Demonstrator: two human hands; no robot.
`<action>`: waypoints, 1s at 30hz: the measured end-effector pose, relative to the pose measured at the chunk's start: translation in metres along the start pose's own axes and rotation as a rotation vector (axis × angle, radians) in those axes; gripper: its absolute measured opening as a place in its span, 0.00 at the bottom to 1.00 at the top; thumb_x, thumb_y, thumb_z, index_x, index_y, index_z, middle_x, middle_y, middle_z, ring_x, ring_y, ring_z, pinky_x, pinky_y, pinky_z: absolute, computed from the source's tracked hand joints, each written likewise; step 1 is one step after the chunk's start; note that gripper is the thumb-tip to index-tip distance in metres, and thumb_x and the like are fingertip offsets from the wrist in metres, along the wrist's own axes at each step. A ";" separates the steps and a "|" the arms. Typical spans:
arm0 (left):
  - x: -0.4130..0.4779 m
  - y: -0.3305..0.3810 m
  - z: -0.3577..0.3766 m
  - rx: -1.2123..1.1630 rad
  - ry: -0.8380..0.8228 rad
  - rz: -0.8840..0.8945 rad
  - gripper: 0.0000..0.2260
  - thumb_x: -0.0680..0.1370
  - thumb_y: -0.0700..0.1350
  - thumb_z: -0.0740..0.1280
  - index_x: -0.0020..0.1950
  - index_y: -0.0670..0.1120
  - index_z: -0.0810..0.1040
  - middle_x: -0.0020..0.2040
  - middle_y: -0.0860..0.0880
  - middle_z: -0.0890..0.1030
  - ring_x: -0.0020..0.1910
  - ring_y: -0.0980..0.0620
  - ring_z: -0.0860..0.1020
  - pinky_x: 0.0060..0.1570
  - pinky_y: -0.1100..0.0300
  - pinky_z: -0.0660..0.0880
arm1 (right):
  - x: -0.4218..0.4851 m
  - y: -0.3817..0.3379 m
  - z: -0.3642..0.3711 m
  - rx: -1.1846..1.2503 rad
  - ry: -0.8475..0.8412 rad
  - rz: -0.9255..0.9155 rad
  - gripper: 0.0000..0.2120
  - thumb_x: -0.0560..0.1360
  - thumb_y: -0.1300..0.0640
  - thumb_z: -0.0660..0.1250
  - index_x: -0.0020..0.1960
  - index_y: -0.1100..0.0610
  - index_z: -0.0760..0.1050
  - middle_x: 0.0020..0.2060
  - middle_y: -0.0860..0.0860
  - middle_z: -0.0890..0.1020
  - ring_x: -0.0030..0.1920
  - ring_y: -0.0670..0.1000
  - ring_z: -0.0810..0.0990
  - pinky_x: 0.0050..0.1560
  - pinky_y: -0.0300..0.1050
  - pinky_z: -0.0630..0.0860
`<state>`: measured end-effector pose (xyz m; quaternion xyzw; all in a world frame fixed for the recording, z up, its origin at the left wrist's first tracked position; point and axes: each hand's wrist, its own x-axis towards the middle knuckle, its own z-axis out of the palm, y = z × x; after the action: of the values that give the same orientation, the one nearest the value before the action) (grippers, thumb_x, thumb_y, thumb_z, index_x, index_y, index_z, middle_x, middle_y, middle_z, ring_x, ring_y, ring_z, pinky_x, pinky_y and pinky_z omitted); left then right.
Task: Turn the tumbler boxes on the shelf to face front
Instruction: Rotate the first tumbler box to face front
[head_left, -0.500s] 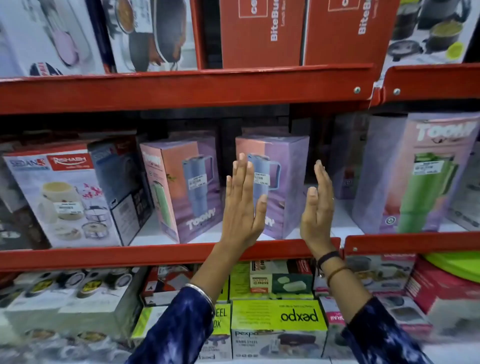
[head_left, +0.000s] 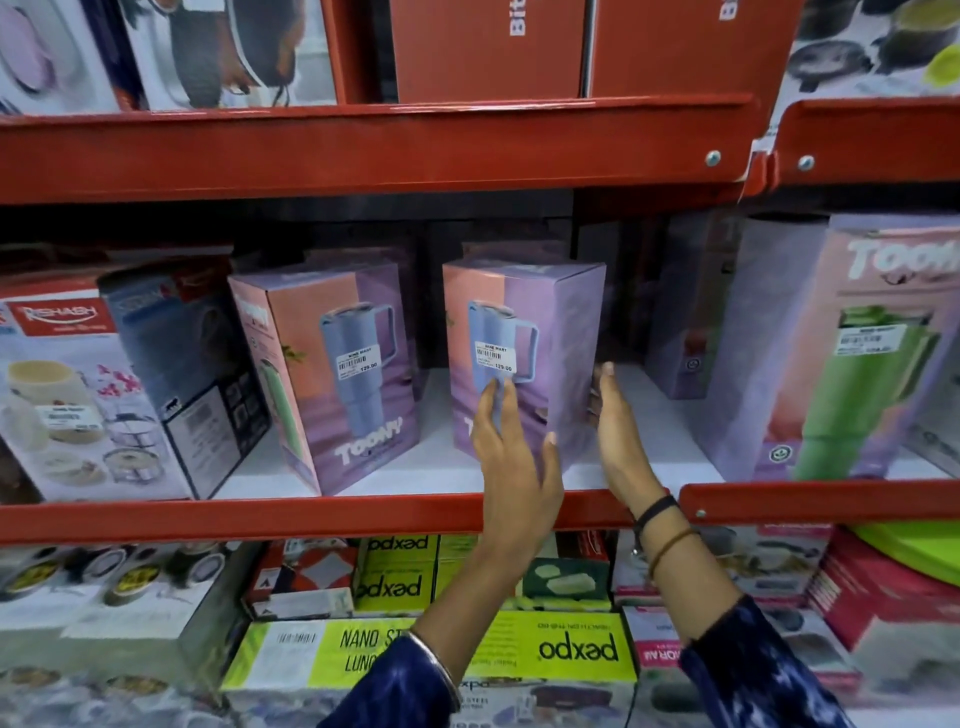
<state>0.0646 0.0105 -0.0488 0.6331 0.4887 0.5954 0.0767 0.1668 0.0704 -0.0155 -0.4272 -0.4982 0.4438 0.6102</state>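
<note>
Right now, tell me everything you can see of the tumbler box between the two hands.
The tumbler box is a tall cardboard carton, lilac with a salmon panel, printed with a blue handled tumbler and carrying a white barcode price sticker. It stands upright on the white shelf, turned at an angle so one corner edge points outward. The left hand lies on its front face over the lettering; the right hand presses its right side. It stands apart from the neighbouring box.
</note>
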 end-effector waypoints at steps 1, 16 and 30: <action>0.000 0.000 0.000 0.031 -0.007 0.014 0.29 0.79 0.44 0.62 0.77 0.46 0.52 0.76 0.52 0.51 0.76 0.56 0.47 0.76 0.51 0.53 | 0.000 -0.001 0.001 0.016 -0.002 0.019 0.26 0.79 0.42 0.50 0.71 0.55 0.66 0.71 0.54 0.69 0.71 0.54 0.67 0.72 0.55 0.63; 0.035 0.000 -0.032 -0.218 0.082 0.137 0.32 0.79 0.41 0.63 0.76 0.59 0.49 0.78 0.49 0.56 0.77 0.49 0.56 0.75 0.44 0.59 | 0.014 -0.020 -0.001 0.221 -0.256 -0.196 0.13 0.74 0.62 0.66 0.56 0.49 0.78 0.54 0.47 0.83 0.59 0.51 0.79 0.51 0.40 0.78; 0.055 -0.013 -0.062 -0.015 -0.177 0.162 0.42 0.69 0.65 0.68 0.75 0.66 0.45 0.78 0.61 0.40 0.77 0.58 0.41 0.75 0.52 0.51 | 0.014 -0.025 -0.013 -0.002 -0.175 -0.310 0.32 0.65 0.61 0.75 0.64 0.45 0.67 0.61 0.46 0.75 0.56 0.37 0.78 0.52 0.33 0.76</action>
<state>-0.0038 0.0261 -0.0030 0.7199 0.4229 0.5452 0.0757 0.1840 0.0765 0.0097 -0.3057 -0.6096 0.3795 0.6252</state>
